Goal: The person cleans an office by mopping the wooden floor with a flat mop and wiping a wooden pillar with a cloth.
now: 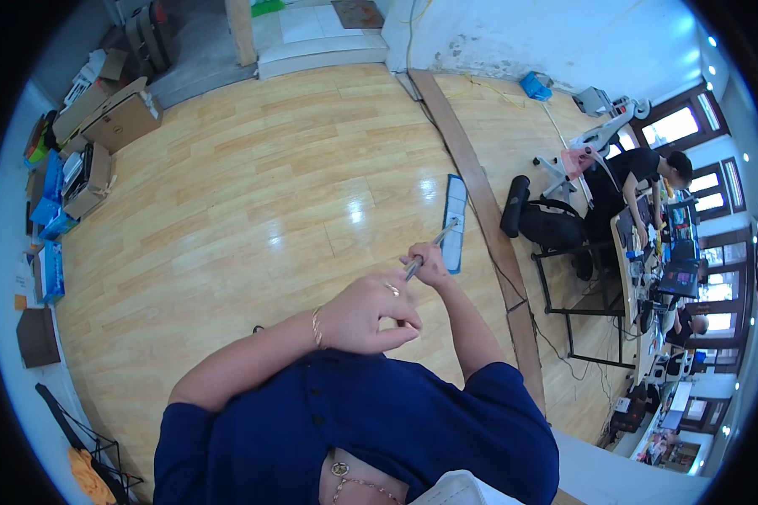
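Observation:
A flat mop lies against the wood floor, its long blue-edged pad (455,202) beside the brown floor strip. Its metal handle (447,232) slants from the pad back toward me. My right hand (430,264) is wrapped round the handle, the farther of my two hands from me. Closer to my chest, my left hand (366,313), with a ring and a gold bracelet, is curled over the upper part of the handle. Its thumb sticks out, and the handle's end is hidden behind this hand.
A raised brown strip (482,194) with cables runs along the floor on the right. Beyond it stand a black backpack (552,224), a swivel chair and a desk where a person bends over. Cardboard boxes (122,118) and blue packages (51,271) line the left wall.

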Demonstrator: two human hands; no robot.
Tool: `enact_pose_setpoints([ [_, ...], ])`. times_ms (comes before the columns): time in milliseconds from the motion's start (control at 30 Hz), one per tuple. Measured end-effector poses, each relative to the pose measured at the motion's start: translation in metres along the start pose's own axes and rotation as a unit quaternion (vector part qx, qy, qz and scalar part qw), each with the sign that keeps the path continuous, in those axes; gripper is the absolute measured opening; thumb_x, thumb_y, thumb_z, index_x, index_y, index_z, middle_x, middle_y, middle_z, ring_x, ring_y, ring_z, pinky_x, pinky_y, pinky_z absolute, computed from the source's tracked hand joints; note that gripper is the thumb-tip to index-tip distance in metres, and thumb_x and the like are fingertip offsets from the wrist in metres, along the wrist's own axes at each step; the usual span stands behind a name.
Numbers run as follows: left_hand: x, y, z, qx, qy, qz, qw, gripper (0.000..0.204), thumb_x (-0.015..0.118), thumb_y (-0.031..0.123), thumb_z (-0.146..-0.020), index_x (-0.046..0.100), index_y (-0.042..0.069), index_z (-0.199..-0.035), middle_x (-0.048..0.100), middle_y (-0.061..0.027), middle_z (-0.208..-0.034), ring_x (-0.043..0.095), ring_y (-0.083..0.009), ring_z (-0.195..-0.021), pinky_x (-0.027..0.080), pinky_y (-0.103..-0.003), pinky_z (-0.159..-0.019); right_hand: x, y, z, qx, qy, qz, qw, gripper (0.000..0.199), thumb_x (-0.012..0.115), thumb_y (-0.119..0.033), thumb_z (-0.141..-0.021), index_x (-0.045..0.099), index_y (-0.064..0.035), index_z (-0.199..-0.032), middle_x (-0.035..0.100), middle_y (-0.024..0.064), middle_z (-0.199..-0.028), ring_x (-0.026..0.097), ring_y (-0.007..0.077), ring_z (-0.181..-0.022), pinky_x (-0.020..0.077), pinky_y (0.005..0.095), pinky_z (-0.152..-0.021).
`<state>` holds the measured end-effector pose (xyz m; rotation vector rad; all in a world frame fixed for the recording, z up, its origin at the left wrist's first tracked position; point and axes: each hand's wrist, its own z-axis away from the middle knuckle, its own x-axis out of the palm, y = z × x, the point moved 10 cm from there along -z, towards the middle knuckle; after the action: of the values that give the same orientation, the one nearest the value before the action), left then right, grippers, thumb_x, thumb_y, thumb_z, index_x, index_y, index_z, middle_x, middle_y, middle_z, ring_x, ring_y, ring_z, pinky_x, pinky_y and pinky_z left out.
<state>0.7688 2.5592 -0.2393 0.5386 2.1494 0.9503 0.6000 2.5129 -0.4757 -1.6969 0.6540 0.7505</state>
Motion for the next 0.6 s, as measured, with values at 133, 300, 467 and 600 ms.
enact_pose_setpoints([
  [133, -0.002, -0.012, 0.032, -0.071, -0.072, 0.171, 0.98, 0.021, 0.063, 0.009, -0.077, 0.057, 0.006, -0.057, 0.05, -0.0072, -0.054, 0.047, -0.0229, -0.05, 0.037, -0.032, -0.051, 0.025, -0.016, -0.01, 0.013, -0.008, -0.004, 1.0, 0.031, 0.07, -0.02, -0.07, 0.049, -0.0043, -0.054, 0.051, 0.0134, -0.056, 0.049, 0.0334, -0.051, 0.0361, 0.0402, -0.049],
  [300, -0.07, 0.017, 0.097, -0.09, -0.078, 0.125, 0.985, 0.027, 0.064, 0.011, -0.079, 0.054, 0.006, -0.054, 0.046, -0.0071, -0.051, 0.047, -0.0223, -0.051, 0.036, -0.034, -0.052, 0.088, -0.096, -0.021, -0.013, -0.01, -0.058, 0.998, 0.036, 0.072, -0.026, -0.068, 0.048, -0.0062, -0.05, 0.049, 0.0135, -0.052, 0.05, 0.0329, -0.052, 0.0381, 0.0418, -0.051],
  [467, -0.195, 0.068, 0.196, -0.151, 0.017, 0.122, 0.981, 0.03, 0.069, 0.016, -0.075, 0.055, 0.005, -0.051, 0.046, -0.0038, -0.047, 0.048, -0.0213, -0.05, 0.04, -0.033, -0.056, 0.182, -0.248, -0.052, -0.087, -0.057, -0.111, 0.988, 0.036, 0.07, -0.029, -0.07, 0.048, -0.0076, -0.051, 0.05, 0.0142, -0.052, 0.052, 0.0344, -0.051, 0.0388, 0.042, -0.046],
  [600, -0.277, 0.138, 0.294, -0.171, 0.208, 0.117, 0.956, 0.043, 0.064, 0.029, -0.08, 0.054, 0.007, -0.045, 0.048, -0.001, -0.041, 0.043, -0.0153, -0.034, 0.043, -0.031, -0.054, 0.257, -0.394, -0.054, -0.153, -0.182, -0.168, 0.957, 0.022, 0.066, -0.025, -0.068, 0.051, -0.0106, -0.059, 0.054, 0.0129, -0.056, 0.056, 0.0349, -0.056, 0.0429, 0.0433, -0.049],
])
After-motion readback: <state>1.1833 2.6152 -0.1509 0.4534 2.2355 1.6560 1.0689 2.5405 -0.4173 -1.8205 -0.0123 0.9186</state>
